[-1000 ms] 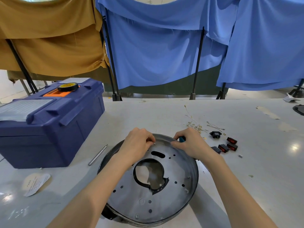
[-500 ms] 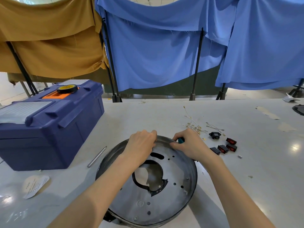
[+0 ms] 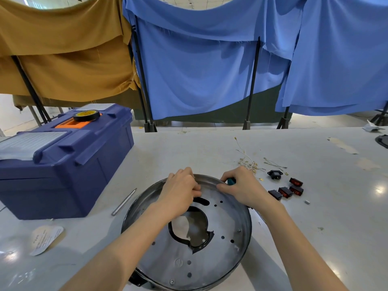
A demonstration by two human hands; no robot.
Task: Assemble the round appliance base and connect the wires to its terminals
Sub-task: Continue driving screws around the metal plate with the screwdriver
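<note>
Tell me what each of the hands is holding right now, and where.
Right hand grips a teal-handled tool by its handle at the round metal base's far rim. Left hand pinches something small there; unidentifiable.

Blue cloth and ochre cloth hang behind the white table.

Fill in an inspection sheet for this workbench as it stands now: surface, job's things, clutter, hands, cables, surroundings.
Surface: pale table, scuffed, tape patches at far right.
Job's things: round metal base near the front edge; black socket and four red-faced switches to its right.
Clutter: blue toolbox with tape roll on its lid; metal rod; paper label.
Hands: left hand and right hand both at the base's far rim; the right holds something teal.
Cables: loose thin wires with terminals, unconnected.
Surroundings: blue and mustard cloths hung on black stands.
</note>
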